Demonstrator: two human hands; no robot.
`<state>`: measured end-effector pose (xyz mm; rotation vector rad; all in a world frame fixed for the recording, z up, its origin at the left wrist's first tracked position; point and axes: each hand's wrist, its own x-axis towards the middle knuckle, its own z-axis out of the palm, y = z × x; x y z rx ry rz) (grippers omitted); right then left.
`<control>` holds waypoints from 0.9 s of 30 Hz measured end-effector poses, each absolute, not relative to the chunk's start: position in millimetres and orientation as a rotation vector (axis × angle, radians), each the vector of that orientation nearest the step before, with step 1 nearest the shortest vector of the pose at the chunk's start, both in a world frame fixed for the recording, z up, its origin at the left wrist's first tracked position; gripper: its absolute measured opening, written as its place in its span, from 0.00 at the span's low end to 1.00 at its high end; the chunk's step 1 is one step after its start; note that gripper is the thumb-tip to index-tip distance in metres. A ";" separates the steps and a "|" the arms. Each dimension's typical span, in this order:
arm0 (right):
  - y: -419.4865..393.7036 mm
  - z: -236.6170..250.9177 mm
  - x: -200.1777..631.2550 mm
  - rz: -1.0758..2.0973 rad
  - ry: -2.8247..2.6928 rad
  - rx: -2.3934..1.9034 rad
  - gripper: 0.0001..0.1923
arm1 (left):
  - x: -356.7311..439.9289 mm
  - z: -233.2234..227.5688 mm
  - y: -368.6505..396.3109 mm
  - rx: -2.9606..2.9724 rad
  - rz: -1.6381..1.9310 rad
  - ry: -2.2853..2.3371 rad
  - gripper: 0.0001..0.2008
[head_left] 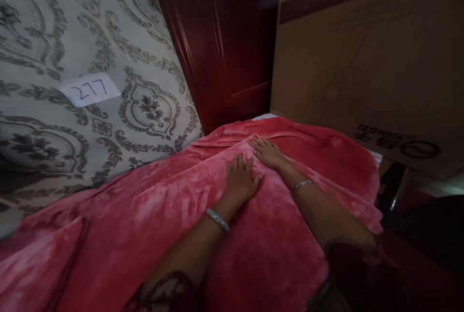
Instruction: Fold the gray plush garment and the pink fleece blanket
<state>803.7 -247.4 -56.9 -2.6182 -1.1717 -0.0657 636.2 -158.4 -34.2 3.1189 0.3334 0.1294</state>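
A plush red-pink blanket is spread in front of me, with a folded layer whose corner points toward the far end. My left hand lies on this layer, fingers spread and pointing away from me. Just beyond it and to the right, my right hand rests flat near the layer's far corner, fingers stretched out. Both palms press on the fabric, and neither hand grips it. Around my left wrist is a pale bangle, and a thin silver bracelet circles my right wrist.
A patterned wall with a paper marked 277 borders the blanket on the left. Beyond the far end stands a dark red door. A large cardboard box rises at the back right.
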 end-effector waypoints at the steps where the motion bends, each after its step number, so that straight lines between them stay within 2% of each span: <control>1: -247.7 -56.9 803.7 -0.058 -1.170 -2.614 0.29 | 625.8 -32.1 -154.5 3.140 0.110 0.371 0.36; 5: -248.7 -57.1 804.3 -0.031 -1.169 -2.589 0.29 | 575.8 -26.9 -129.2 3.203 0.057 0.527 0.37; 10: -249.0 -55.5 803.4 -0.011 -1.145 -2.581 0.29 | 509.9 -18.7 -72.1 3.177 -0.054 0.807 0.34; 16: -247.0 -60.2 805.8 -0.028 -1.135 -2.613 0.29 | 465.5 -20.3 -22.3 3.058 0.053 1.232 0.30; 23: -250.0 -64.4 809.9 -0.113 -1.115 -2.624 0.30 | 464.6 -24.4 -26.9 3.036 0.110 1.075 0.30; 27: -228.5 -38.7 758.2 -0.342 -1.063 -2.585 0.29 | 463.2 -25.0 -23.7 3.001 0.141 1.018 0.30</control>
